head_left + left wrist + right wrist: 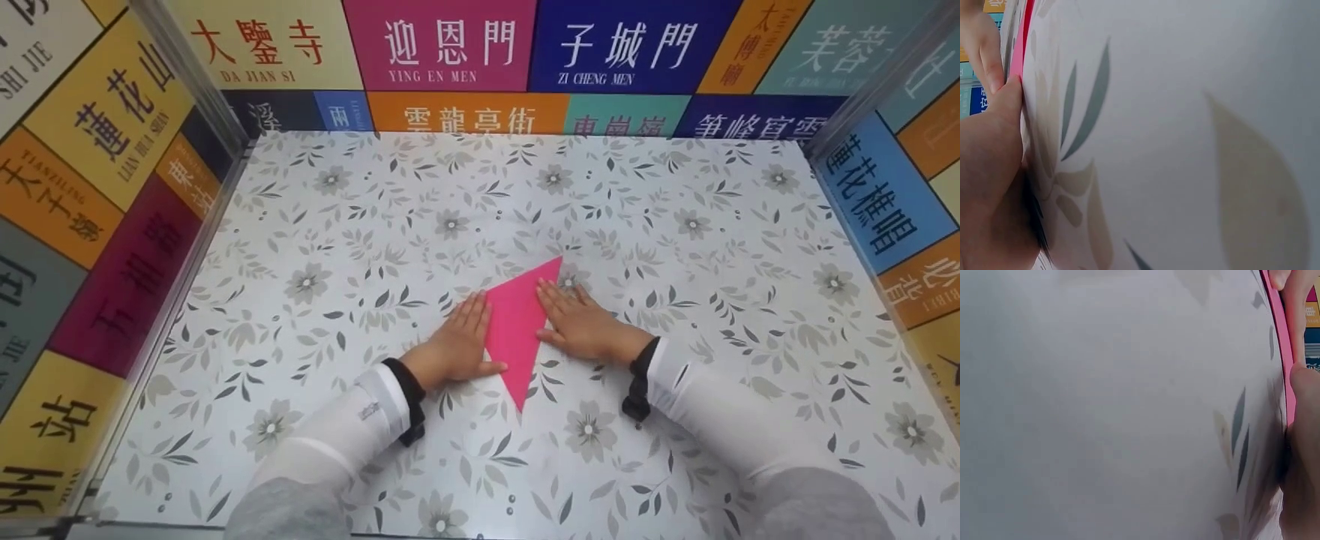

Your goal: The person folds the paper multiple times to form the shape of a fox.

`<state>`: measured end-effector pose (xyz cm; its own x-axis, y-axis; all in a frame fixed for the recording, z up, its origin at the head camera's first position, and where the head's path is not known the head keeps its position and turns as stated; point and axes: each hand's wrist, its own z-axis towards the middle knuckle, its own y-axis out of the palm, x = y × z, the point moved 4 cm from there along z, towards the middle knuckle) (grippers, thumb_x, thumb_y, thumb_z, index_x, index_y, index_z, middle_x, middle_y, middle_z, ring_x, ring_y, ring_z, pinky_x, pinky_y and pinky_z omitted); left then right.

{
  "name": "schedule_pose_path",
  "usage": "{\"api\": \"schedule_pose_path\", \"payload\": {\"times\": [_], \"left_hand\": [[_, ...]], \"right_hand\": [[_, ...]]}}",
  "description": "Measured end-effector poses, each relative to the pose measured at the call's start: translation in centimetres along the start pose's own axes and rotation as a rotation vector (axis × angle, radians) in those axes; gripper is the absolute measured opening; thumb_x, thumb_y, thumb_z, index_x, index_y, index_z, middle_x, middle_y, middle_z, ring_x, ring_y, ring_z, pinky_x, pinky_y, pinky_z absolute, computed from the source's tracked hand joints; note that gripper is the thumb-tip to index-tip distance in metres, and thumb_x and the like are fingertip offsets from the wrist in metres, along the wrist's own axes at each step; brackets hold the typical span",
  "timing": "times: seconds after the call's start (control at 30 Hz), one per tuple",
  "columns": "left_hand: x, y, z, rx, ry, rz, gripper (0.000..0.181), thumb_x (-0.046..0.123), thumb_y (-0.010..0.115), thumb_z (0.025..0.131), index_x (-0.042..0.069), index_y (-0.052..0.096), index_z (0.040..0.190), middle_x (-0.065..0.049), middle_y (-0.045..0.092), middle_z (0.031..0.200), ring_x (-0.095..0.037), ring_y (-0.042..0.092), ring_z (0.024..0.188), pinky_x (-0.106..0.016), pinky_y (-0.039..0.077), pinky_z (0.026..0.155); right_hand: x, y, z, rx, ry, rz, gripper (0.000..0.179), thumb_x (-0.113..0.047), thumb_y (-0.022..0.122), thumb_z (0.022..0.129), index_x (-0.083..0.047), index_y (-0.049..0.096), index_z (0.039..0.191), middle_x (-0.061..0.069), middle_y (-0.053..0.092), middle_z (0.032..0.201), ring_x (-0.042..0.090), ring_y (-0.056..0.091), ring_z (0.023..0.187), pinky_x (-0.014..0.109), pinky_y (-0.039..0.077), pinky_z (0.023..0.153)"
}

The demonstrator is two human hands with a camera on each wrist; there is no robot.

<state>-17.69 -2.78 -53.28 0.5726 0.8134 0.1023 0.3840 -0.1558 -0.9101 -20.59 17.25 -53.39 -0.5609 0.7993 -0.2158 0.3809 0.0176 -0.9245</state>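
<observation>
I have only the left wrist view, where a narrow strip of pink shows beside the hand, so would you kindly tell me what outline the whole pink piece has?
Observer: In the head view, the pink sheet narrows to a sharp point at its near end.
Operator: Thank you; where does the right hand touch it?
Observer: Its fingers and thumb meet the sheet's right edge.
Operator: Is anything worn just behind that hand?
Observer: Yes, a black band.
</observation>
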Motion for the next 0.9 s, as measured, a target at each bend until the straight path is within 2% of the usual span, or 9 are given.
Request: {"api": "schedule_pose_path", "payload": {"times": [0.23, 0.63, 0.73, 0.9], "left_hand": [[0.0, -0.2, -0.1, 0.005, -0.001, 0.021, 0.101, 0.071, 0.032, 0.092, -0.003, -0.003, 0.153, -0.021, -0.009, 0.161, -0.034, -0.008, 0.15, -0.042, 0.002, 0.123], [0.2, -0.1, -0.1, -0.008, 0.0, 0.014, 0.101, 0.071, 0.031, 0.092, -0.002, -0.004, 0.153, -0.021, -0.011, 0.161, -0.033, -0.01, 0.15, -0.041, 0.001, 0.122], [0.3, 0.0, 0.0, 0.002, 0.001, 0.026, 0.101, 0.071, 0.031, 0.092, -0.003, -0.003, 0.153, -0.022, -0.01, 0.161, -0.034, -0.008, 0.15, -0.042, 0.002, 0.123], [0.1, 0.1, -0.2, 0.023, -0.008, 0.02, 0.102, 0.07, 0.034, 0.092, -0.004, -0.001, 0.153, -0.022, -0.006, 0.161, -0.034, -0.005, 0.15, -0.042, 0.004, 0.123]], "right_hand": [[1.8, -1.0, 1.7, 0.032, 0.08, 0.021, 0.079, -0.05, 0.032, 0.102, 0.001, 0.0, 0.154, 0.016, -0.002, 0.163, 0.032, -0.001, 0.151, 0.054, -0.004, 0.12], [3.8, -2.1, 3.1, 0.064, 0.171, 0.06, 0.08, -0.048, 0.033, 0.102, 0.005, 0.001, 0.152, 0.02, -0.001, 0.162, 0.033, -0.001, 0.15, 0.053, -0.002, 0.121], [4.0, -2.0, 3.2, 0.055, 0.183, 0.053, 0.081, -0.049, 0.032, 0.102, 0.005, 0.0, 0.152, 0.02, -0.002, 0.162, 0.033, -0.002, 0.15, 0.054, -0.004, 0.12], [3.9, -1.6, 3.7, 0.093, 0.182, 0.053, 0.081, -0.048, 0.034, 0.102, 0.007, 0.002, 0.152, 0.022, 0.0, 0.161, 0.035, -0.001, 0.15, 0.052, -0.001, 0.121]]}}
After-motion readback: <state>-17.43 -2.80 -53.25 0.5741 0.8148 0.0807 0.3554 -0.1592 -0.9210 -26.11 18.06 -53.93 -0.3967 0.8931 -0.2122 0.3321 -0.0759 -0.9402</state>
